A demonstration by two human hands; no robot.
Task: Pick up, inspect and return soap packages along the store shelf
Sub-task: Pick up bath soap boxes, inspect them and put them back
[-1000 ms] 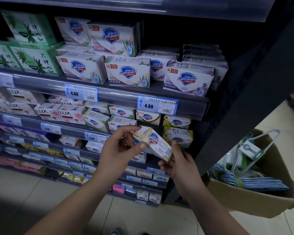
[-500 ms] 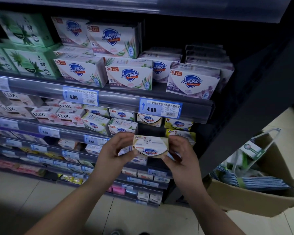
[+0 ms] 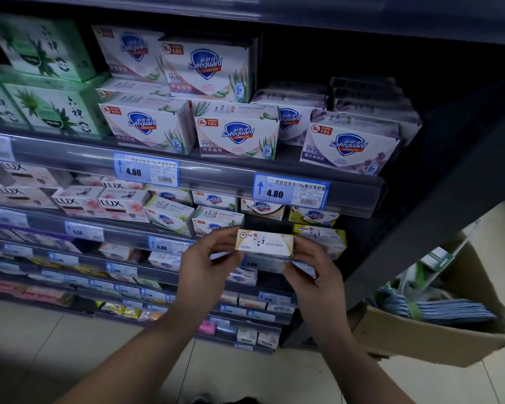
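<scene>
A cream-and-white soap box (image 3: 270, 243) is held level in front of the shelves, with a long narrow side turned up toward the camera. It is pinched at its left end by the thumb and fingers of the left grip (image 3: 207, 259). Its right end is held by the right grip (image 3: 314, 266), whose fingers are curled round the end and underside. Both grips are thus clamped on the box.

Just beyond the right grip a yellow soap box (image 3: 324, 237) is seen on the shelf. Above both grips a blue price tag (image 3: 290, 191) marked 4.80 is fixed to the shelf rail (image 3: 222, 173). Higher still, lavender Safeguard packs (image 3: 350, 147) are stacked. To the left of the left grip Lux boxes (image 3: 114, 204) are lined up, with green boxes (image 3: 41, 109) set on the shelf above them. Well to the right of the right grip, and lower, an open cardboard carton (image 3: 420, 336) is set on the tiled floor (image 3: 260, 371).
</scene>
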